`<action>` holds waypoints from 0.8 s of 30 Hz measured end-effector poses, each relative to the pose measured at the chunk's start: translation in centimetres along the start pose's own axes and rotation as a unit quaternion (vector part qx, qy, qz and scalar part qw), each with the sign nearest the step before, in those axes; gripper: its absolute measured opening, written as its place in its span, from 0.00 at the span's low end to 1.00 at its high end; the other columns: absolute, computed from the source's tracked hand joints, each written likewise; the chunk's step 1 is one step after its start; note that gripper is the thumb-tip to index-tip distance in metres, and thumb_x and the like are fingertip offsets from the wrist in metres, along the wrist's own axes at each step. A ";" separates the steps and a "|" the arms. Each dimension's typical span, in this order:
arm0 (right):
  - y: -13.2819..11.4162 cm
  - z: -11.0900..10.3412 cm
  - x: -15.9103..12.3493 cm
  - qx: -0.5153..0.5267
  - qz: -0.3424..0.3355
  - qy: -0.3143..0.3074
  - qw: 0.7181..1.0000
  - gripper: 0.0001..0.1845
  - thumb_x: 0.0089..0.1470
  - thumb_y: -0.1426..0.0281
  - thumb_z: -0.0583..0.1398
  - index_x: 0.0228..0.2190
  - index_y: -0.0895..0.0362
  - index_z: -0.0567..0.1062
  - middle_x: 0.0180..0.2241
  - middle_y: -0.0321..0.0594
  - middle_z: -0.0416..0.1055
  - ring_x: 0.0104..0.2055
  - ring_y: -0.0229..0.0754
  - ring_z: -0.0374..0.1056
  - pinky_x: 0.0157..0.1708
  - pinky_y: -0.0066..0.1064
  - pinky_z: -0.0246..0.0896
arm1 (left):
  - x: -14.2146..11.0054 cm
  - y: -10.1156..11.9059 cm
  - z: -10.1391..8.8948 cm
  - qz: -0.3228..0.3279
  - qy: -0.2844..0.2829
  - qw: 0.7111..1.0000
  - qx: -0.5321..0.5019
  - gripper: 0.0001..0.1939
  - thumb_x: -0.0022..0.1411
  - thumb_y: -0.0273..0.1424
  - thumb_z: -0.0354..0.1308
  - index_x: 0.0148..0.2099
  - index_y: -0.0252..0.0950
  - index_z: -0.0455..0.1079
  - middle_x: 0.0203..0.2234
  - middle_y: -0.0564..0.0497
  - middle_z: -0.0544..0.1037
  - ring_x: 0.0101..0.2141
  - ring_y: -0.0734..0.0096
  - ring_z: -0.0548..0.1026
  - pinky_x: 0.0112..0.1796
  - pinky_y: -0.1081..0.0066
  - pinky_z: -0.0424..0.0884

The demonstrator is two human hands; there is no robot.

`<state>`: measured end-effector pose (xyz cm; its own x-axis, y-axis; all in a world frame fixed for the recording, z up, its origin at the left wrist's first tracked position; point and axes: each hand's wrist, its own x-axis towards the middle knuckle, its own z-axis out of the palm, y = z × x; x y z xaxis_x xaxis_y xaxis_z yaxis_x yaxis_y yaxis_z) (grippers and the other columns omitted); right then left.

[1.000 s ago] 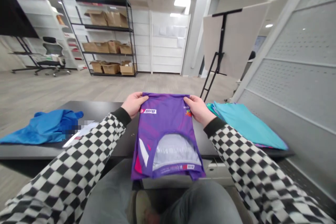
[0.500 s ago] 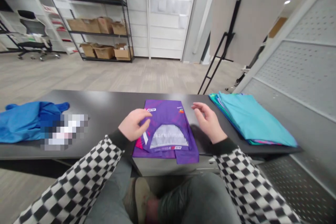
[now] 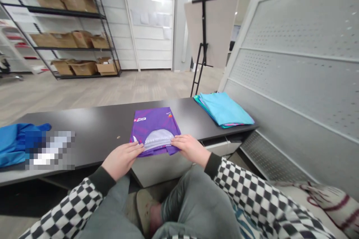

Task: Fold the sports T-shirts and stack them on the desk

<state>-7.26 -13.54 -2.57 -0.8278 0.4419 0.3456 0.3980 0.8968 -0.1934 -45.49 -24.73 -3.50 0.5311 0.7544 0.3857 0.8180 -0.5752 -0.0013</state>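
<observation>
A folded purple jersey (image 3: 155,119) lies on the dark desktop, its grey-lined neck opening towards me and its near edge overhanging the front. At its near left corner is my left hand (image 3: 123,157), closed, fingers pressed together over the fabric and thumb hidden. My right hand (image 3: 192,148) closes the same way on the near right corner; its thumb is also out of sight.
Folded garments with a turquoise one (image 3: 226,108) on top are piled at the desk's right end. A crumpled blue garment (image 3: 14,142) lies at the left beside a pixelated white item (image 3: 53,149). A perforated grey partition (image 3: 297,63) bounds the right side.
The jersey, held up by its far corners at first, was laid on the desk and released. Both hands have since come back to its near corners. My view has turned right.
</observation>
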 end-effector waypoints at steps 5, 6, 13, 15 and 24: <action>-0.1 -2.6 -1.5 -0.025 0.041 -0.023 0.999 0.30 0.65 0.78 0.63 0.66 0.50 0.80 0.68 0.45 0.77 0.71 0.54 0.72 0.70 0.50 0.66 | 3.8 0.1 -1.4 -0.020 -0.104 0.993 -0.061 0.24 0.76 0.33 0.55 0.69 0.40 0.79 0.71 0.46 0.77 0.71 0.52 0.75 0.71 0.53 0.71; -0.1 -3.0 -1.9 -0.025 0.055 -0.027 0.998 0.32 0.64 0.78 0.63 0.67 0.51 0.79 0.70 0.45 0.76 0.72 0.54 0.70 0.70 0.50 0.65 | 5.1 0.1 -1.5 -0.029 -0.115 0.990 -0.076 0.24 0.76 0.38 0.57 0.68 0.41 0.80 0.70 0.45 0.78 0.70 0.50 0.75 0.71 0.53 0.72; -1.5 -3.3 -3.9 -0.038 0.147 -0.038 0.988 0.41 0.59 0.81 0.60 0.72 0.52 0.73 0.75 0.47 0.69 0.78 0.55 0.61 0.73 0.53 0.59 | 14.1 -1.3 0.4 -0.078 -0.113 0.971 -0.194 0.21 0.74 0.48 0.57 0.52 0.43 0.85 0.62 0.46 0.85 0.64 0.51 0.82 0.68 0.58 0.73; -3.2 -2.7 -3.5 -0.051 0.185 -0.023 0.981 0.39 0.61 0.79 0.61 0.72 0.54 0.73 0.75 0.50 0.68 0.78 0.59 0.60 0.72 0.56 0.57 | 14.9 -2.1 0.9 -0.093 -0.114 0.961 -0.234 0.20 0.73 0.50 0.58 0.47 0.44 0.84 0.61 0.47 0.86 0.63 0.53 0.82 0.68 0.59 0.73; -13.9 0.3 4.8 0.068 -0.008 -0.011 0.998 0.31 0.74 0.56 0.63 0.72 0.52 0.71 0.74 0.50 0.70 0.76 0.56 0.63 0.71 0.53 0.59 | 8.3 -10.9 -3.4 -0.260 -0.147 0.954 -0.036 0.19 0.73 0.42 0.55 0.50 0.42 0.85 0.67 0.44 0.81 0.75 0.39 0.67 0.76 0.32 0.50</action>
<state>-16.92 -23.90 1.50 -0.8423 0.4257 0.3306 0.3288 0.8918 -0.3106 -50.76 -13.25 2.82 0.1052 0.9936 0.0422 0.9761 -0.1113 0.1868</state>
